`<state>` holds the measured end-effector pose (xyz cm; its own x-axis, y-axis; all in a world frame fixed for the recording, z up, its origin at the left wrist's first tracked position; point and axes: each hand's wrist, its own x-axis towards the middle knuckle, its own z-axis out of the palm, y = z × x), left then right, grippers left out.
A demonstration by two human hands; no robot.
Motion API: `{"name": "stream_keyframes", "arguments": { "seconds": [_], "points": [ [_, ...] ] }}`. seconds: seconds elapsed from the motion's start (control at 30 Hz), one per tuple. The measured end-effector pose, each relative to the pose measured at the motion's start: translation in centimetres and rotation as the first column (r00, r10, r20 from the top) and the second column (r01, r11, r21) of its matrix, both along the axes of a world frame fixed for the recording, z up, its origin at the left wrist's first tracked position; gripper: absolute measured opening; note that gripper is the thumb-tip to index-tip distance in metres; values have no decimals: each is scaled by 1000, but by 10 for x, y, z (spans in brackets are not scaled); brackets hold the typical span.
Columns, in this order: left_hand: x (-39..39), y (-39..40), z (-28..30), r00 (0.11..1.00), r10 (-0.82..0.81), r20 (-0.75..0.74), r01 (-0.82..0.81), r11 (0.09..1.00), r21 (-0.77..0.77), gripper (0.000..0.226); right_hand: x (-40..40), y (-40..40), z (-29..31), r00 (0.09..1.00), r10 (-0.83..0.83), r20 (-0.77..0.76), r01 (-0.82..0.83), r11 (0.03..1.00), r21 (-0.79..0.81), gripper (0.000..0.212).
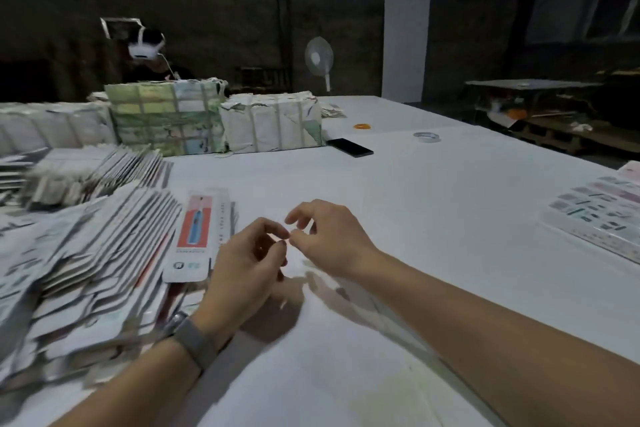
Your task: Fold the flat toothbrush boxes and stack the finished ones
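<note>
A big heap of flat toothbrush boxes [90, 260] covers the left of the white table [433, 204]. One flat box [197, 236] with a red and blue panel lies face up at the heap's right edge. My left hand [246, 267] hovers just right of that box, fingers loosely curled, holding nothing. My right hand [322, 236] is beside it, fingertips nearly meeting the left hand's; nothing shows between them. A row of folded boxes [602, 215] lies at the table's right edge.
Wrapped bundles [214, 118] stand at the back left, with a person wearing a headset behind them. A black phone [349, 147], a tape roll [427, 137] and an orange ring [362, 126] lie farther back. A fan [319, 59] stands beyond the table.
</note>
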<state>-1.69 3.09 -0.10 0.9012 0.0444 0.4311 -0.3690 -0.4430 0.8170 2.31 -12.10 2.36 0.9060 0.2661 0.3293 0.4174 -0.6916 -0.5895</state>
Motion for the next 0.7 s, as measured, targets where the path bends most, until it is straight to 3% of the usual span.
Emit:
{"name": "stream_keyframes", "arguments": {
  "seconds": [0.07,0.1,0.17,0.23,0.3,0.4,0.47,0.53,0.57,0.63,0.7],
  "points": [
    [1,7,0,980,125,152,-168,934,314,12,1,12,-13,1000,13,13,-14,999,44,23],
    [3,12,1,964,175,198,-252,838,484,16,1,14,-20,1000,23,16,-24,999,45,23],
    [9,27,0,945,293,145,-298,595,747,41,4,12,-27,999,37,34,-39,997,60,21],
    [15,41,-1,905,421,62,-264,440,858,53,7,9,-31,998,52,38,-56,993,106,17],
    [19,47,-1,880,473,26,-245,408,880,55,8,9,-31,997,70,27,-72,990,122,20],
    [17,41,0,890,442,115,-282,335,899,52,9,9,-33,996,84,15,-85,987,137,22],
    [13,36,2,910,391,137,-280,336,899,55,10,9,-34,996,85,13,-86,983,162,22],
    [7,33,8,926,345,152,-290,393,873,77,10,9,-34,997,82,9,-82,979,185,22],
    [6,34,10,925,318,206,-334,427,840,78,11,9,-34,997,81,5,-80,978,193,22],
    [8,38,16,901,275,336,-433,507,745,55,13,9,-35,997,78,-16,-73,973,218,19],
    [8,39,20,893,220,392,-436,633,639,59,14,11,-36,995,86,-52,-66,951,302,15]
  ]
}}
